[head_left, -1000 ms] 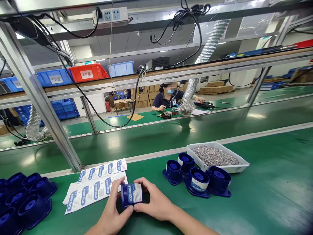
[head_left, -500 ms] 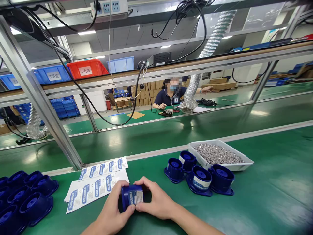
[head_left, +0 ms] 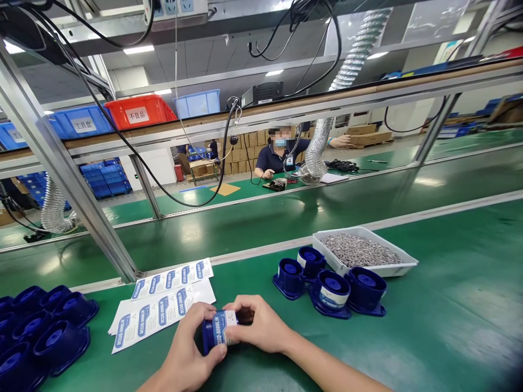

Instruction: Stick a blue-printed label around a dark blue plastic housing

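Observation:
Both of my hands grip one small blue plastic part [head_left: 216, 333] with a white and blue label on its side, held low over the green table. My left hand [head_left: 188, 348] wraps it from the left, thumb under it. From the right, my right hand [head_left: 261, 325] presses its fingers on the label. Two sheets of the same labels [head_left: 163, 306] lie just left of my hands. Several blue parts with labels [head_left: 330, 286] stand to the right, and several blue parts without visible labels [head_left: 38, 332] sit at the far left.
A white tray of small metal pieces [head_left: 363, 251] stands behind the labelled parts. A slanted metal post [head_left: 69, 174] rises at the left. Beyond a green conveyor belt [head_left: 265, 223], another person [head_left: 278, 158] sits at the far bench. Red and blue bins sit on the overhead shelf.
The part has turned in my hands, so less of the label faces me, and my right fingers have moved over the label. The view has tilted slightly.

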`<state>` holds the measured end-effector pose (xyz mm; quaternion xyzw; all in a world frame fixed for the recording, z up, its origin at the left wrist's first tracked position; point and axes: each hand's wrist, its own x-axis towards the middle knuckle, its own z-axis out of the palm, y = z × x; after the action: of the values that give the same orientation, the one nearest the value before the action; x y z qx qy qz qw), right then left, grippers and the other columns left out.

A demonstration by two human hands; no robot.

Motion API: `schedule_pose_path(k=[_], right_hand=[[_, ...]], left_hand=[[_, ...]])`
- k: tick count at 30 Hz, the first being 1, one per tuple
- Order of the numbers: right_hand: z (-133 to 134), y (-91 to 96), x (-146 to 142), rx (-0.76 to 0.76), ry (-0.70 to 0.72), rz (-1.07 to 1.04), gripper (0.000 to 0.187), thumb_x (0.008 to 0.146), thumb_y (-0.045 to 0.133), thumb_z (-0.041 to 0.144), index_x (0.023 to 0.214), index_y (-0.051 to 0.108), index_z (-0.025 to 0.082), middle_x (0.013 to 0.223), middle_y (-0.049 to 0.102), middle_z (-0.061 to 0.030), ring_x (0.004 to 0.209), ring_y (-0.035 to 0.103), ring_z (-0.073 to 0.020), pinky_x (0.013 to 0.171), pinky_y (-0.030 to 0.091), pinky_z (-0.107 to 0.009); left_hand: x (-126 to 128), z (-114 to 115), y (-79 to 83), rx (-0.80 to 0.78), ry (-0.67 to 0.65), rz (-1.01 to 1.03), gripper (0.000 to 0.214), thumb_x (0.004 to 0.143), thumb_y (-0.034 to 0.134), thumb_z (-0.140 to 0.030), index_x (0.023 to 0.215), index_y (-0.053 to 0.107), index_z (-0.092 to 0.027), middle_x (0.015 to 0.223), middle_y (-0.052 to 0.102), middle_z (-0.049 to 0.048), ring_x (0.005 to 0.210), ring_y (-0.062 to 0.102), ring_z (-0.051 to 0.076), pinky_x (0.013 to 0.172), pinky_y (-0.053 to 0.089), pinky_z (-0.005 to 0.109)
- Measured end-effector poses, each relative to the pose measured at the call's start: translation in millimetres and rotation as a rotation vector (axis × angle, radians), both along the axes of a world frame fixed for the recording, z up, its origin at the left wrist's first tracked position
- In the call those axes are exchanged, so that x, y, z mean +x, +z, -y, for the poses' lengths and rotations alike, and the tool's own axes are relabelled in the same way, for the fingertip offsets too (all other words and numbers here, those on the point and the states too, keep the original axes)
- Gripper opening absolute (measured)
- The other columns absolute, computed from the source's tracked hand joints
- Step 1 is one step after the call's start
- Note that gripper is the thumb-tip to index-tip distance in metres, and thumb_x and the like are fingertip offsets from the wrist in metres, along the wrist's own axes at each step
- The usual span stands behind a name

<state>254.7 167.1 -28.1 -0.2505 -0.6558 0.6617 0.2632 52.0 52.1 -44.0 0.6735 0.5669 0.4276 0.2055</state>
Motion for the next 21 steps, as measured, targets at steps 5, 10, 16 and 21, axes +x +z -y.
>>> schedule_pose_path(k=[5,10,16,21], right_hand=[[-2.0,-1.4,-1.2,-0.057,-0.006,-0.031,0.036,0.071,0.087,0.041,0.085,0.071,0.012,0.097,0.076,-0.009,0.082,0.067,-0.0194,0.075,0.05,-0.031],[-7.0,3.5,5.9,-0.06,0.087,0.009,0.054,0.062,0.094,0.032,0.106,0.069,0.013,0.105,0.073,-0.0069,0.096,0.071,-0.0234,0.089,0.055,-0.035],[-8.9,9.8,11.3,0.051,0.151,0.087,0.076,0.056,0.098,0.031,0.123,0.066,0.018,0.123,0.066,-0.0059,0.117,0.064,-0.0272,0.107,0.051,-0.04],[-10.7,8.5,12.2,0.031,0.148,0.121,0.079,0.052,0.099,0.026,0.124,0.068,0.018,0.125,0.066,-0.0062,0.12,0.063,-0.0286,0.109,0.05,-0.041]], left_hand=[[4.4,-0.9,6.3,0.044,-0.008,-0.009,0.038,0.083,0.077,-0.029,0.114,0.055,-0.021,0.123,0.06,0.0112,0.115,0.063,0.028,0.099,0.052,0.047],[2.6,-3.6,13.3,-0.122,-0.008,0.062,0.038,0.081,0.075,-0.028,0.111,0.053,-0.02,0.123,0.059,0.01,0.115,0.06,0.027,0.102,0.048,0.046],[3.1,-2.8,17.9,-0.261,-0.006,0.118,0.047,0.084,0.071,-0.032,0.123,0.048,-0.021,0.125,0.057,0.0081,0.114,0.058,0.026,0.104,0.046,0.045],[5.0,-2.0,21.3,-0.312,-0.002,0.143,0.046,0.084,0.073,-0.034,0.122,0.048,-0.021,0.122,0.059,0.0067,0.109,0.059,0.024,0.099,0.047,0.042]])
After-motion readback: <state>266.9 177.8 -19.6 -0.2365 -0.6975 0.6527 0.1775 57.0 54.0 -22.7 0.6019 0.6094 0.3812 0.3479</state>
